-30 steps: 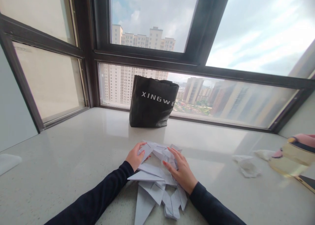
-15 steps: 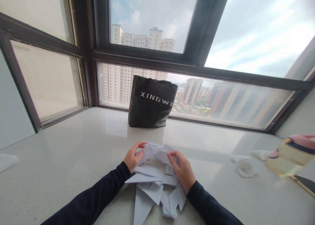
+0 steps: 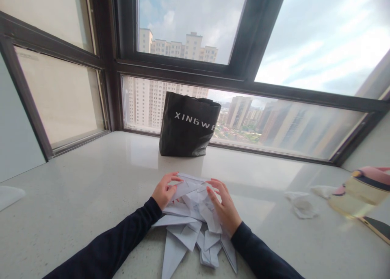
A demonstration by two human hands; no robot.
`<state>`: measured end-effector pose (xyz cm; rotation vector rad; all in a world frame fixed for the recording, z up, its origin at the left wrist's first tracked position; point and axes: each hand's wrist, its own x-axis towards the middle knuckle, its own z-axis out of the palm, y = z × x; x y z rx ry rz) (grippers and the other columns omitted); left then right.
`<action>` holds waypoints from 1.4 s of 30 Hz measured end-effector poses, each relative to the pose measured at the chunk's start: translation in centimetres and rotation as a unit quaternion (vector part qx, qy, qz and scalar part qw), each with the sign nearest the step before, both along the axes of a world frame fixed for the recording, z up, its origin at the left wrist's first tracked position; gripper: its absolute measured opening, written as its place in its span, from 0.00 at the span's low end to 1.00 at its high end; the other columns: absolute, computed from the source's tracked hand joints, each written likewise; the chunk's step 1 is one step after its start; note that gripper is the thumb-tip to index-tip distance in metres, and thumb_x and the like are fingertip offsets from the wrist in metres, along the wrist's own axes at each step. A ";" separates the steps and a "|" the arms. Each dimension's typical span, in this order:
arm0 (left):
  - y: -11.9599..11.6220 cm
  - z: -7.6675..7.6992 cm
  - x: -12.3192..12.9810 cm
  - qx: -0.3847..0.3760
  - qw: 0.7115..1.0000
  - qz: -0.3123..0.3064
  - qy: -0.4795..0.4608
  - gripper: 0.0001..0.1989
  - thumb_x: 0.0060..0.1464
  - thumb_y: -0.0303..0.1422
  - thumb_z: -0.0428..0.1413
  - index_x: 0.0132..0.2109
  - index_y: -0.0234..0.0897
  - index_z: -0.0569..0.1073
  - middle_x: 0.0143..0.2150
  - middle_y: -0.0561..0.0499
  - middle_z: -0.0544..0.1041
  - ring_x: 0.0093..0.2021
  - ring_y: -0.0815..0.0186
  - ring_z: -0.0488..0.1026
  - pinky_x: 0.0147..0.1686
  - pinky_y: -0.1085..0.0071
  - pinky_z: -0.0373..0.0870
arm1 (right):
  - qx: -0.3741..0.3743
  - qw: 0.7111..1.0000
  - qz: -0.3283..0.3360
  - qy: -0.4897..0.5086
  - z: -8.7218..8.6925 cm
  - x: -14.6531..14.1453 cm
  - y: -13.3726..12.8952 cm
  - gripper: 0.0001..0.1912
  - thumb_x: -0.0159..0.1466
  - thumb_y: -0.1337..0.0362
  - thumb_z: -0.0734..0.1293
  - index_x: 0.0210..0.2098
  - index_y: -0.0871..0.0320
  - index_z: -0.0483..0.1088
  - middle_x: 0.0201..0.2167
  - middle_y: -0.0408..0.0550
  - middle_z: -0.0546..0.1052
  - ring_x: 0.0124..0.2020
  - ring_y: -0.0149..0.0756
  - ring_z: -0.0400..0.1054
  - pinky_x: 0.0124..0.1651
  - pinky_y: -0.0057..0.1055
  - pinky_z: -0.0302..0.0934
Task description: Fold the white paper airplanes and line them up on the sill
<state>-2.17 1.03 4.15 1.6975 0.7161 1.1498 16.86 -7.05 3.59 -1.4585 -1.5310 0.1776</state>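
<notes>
My left hand (image 3: 164, 192) is closed on the left end of a folded white paper piece (image 3: 183, 188), thumb in front and fingers behind. Opposite it, my right hand (image 3: 226, 205) curves around the right side of the papers, its thumb and fingers apart and nothing clearly gripped. Below and between the hands lies a loose heap of folded paper pieces (image 3: 186, 235), some long and pointed, overlapping on the white counter (image 3: 91, 205). My right palm and fingers hide part of the heap's right side.
A black bag (image 3: 189, 128) with white lettering stands behind the papers, against the window. To the right are crumpled tissues (image 3: 301, 205), a pale yellow cup with a pink lid (image 3: 362, 189) and a phone (image 3: 378, 229). A white item (image 3: 10, 197) lies far left.
My right thumb and fingers have spread from the paper they were pinching, and a folded piece now lies lower beside that hand. My left hand keeps its hold, with the paper slightly turned.
</notes>
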 end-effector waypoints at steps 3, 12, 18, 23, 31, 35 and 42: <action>-0.3 -0.1 0.0 -0.016 0.999 -0.045 0.008 0.12 0.43 0.29 0.46 0.36 0.32 0.68 0.40 0.45 0.70 0.20 0.74 0.63 0.16 0.78 0.62 | -0.028 0.999 0.014 -0.018 0.2 -0.2 -0.2 0.20 0.56 0.55 0.60 0.46 0.55 0.60 0.46 0.51 0.64 0.46 0.38 0.60 0.46 0.37 0.58; -0.5 0.1 0.2 -0.008 0.999 0.001 0.033 0.13 0.45 0.30 0.46 0.40 0.33 0.67 0.35 0.49 0.70 0.19 0.74 0.61 0.17 0.78 0.62 | -0.047 0.998 0.027 -0.015 -0.1 -0.4 0.1 0.18 0.53 0.63 0.62 0.44 0.54 0.61 0.37 0.45 0.72 0.39 0.35 0.65 0.43 0.36 0.60; 0.2 -0.7 0.3 0.054 0.996 0.026 0.067 0.15 0.45 0.30 0.47 0.41 0.34 0.68 0.39 0.47 0.70 0.37 0.64 0.67 0.29 0.73 0.66 | -0.064 0.997 0.018 -0.032 0.2 -0.2 0.1 0.11 0.54 0.65 0.59 0.36 0.54 0.68 0.31 0.44 0.73 0.34 0.35 0.66 0.38 0.34 0.60; 0.4 -1.0 0.2 0.074 0.990 0.028 0.119 0.16 0.45 0.31 0.46 0.43 0.35 0.68 0.30 0.52 0.70 0.22 0.71 0.64 0.26 0.73 0.63 | -0.028 0.999 0.006 -0.022 0.4 0.0 0.0 0.13 0.54 0.67 0.57 0.34 0.55 0.71 0.30 0.46 0.74 0.31 0.35 0.65 0.33 0.31 0.59; -0.7 0.1 0.2 0.137 0.951 0.072 0.269 0.11 0.43 0.27 0.47 0.31 0.40 0.73 0.31 0.52 0.75 0.37 0.59 0.68 0.43 0.57 0.55 | -0.071 0.988 -0.055 -0.126 0.4 0.6 0.3 0.14 0.57 0.59 0.57 0.25 0.53 0.73 0.22 0.44 0.73 0.25 0.35 0.61 0.35 0.34 0.55; -0.7 0.0 0.3 0.143 0.941 0.058 0.302 0.12 0.42 0.26 0.48 0.36 0.40 0.72 0.37 0.51 0.74 0.41 0.58 0.67 0.44 0.59 0.56 | -0.093 0.989 -0.037 -0.107 0.2 1.0 0.8 0.19 0.58 0.56 0.55 0.23 0.55 0.73 0.20 0.44 0.73 0.24 0.34 0.61 0.35 0.33 0.54; -0.3 -1.0 0.4 0.161 0.939 -0.018 0.304 0.15 0.43 0.26 0.48 0.40 0.38 0.70 0.41 0.50 0.73 0.43 0.62 0.67 0.44 0.66 0.59 | -0.096 0.994 0.043 -0.012 0.4 0.7 0.9 0.22 0.59 0.52 0.54 0.25 0.56 0.74 0.23 0.46 0.74 0.31 0.38 0.65 0.40 0.35 0.55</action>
